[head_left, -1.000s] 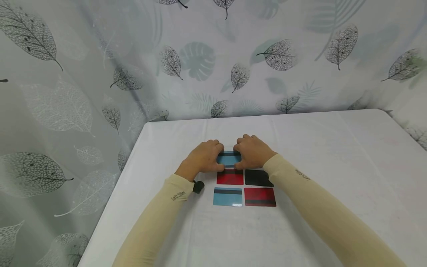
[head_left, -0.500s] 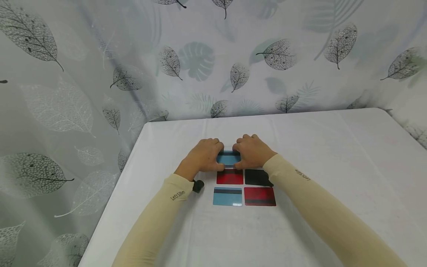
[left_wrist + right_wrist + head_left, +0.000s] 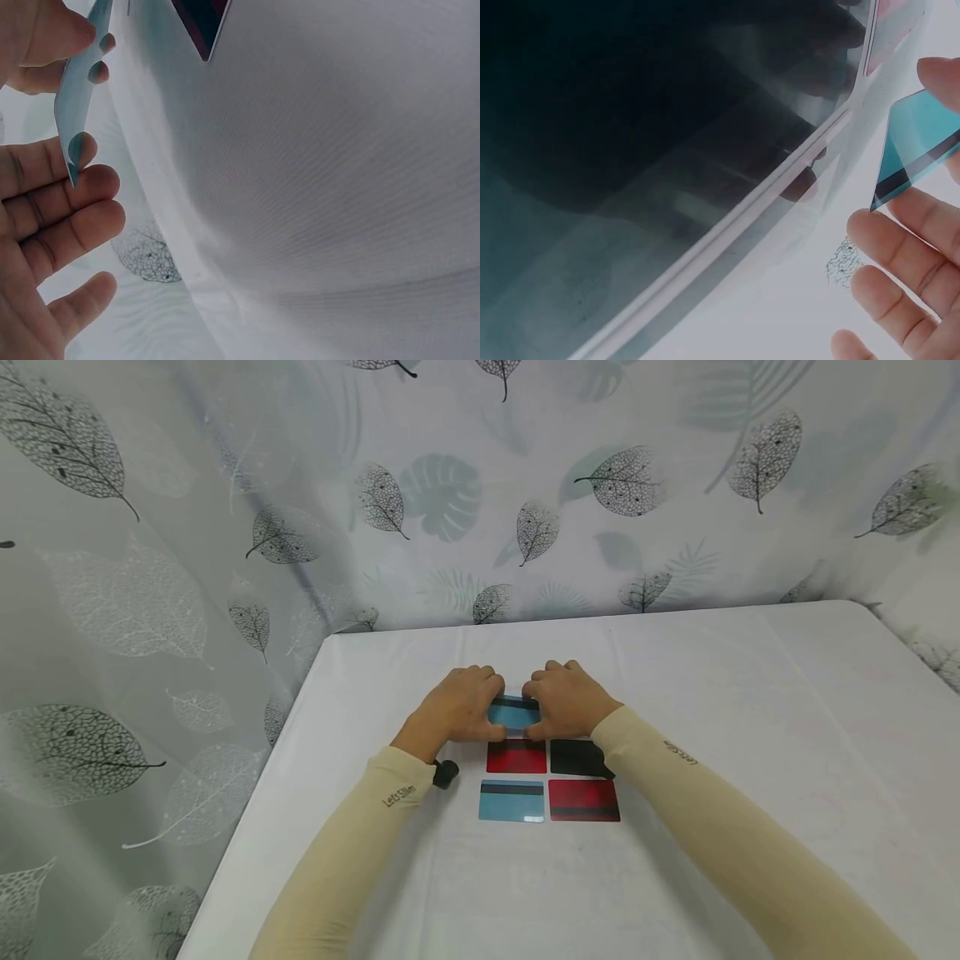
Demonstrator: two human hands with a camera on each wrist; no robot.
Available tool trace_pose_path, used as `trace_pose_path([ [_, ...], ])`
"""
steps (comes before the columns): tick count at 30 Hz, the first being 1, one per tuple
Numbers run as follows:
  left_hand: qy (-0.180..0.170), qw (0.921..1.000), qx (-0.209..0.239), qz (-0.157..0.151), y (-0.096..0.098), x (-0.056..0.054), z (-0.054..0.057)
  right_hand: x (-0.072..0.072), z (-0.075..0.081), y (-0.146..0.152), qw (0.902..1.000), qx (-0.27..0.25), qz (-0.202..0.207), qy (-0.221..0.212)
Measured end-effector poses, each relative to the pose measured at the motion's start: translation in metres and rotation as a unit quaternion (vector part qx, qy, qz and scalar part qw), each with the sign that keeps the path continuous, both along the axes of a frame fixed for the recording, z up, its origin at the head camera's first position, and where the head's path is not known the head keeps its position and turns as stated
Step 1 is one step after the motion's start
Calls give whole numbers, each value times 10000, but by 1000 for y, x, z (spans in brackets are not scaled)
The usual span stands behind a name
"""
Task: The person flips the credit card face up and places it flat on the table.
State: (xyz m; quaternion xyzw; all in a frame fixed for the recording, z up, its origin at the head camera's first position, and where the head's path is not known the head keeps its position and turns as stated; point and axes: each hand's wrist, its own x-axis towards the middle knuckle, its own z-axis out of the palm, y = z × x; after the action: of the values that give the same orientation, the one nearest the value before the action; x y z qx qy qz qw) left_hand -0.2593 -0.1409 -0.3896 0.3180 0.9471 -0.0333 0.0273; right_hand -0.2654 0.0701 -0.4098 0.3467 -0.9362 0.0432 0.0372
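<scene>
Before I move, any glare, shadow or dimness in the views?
Head: soft shadows beside the sleeves, a glint on the lower blue card. Left wrist: dim, with fine ripple lines across the white table. Right wrist: glossy black card mirrors the fingers, while the held blue card shows clearly.

1. left hand (image 3: 459, 705) and right hand (image 3: 568, 700) hold a blue card (image 3: 513, 715) between them.
2. nearer, a red card (image 3: 516, 757) lies beside a black card (image 3: 577, 758).
3. nearest, another blue card (image 3: 512, 802) lies beside another red card (image 3: 584, 799) on a white table (image 3: 510, 889).
4. leaf-patterned cloth (image 3: 480, 468) hangs behind.
</scene>
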Motion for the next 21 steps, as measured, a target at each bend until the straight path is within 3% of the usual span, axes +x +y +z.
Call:
trace_pose_path([
  [21,175,9995,157,-201,2,-2,6,0,0,-2,9997,-222,33,-8],
])
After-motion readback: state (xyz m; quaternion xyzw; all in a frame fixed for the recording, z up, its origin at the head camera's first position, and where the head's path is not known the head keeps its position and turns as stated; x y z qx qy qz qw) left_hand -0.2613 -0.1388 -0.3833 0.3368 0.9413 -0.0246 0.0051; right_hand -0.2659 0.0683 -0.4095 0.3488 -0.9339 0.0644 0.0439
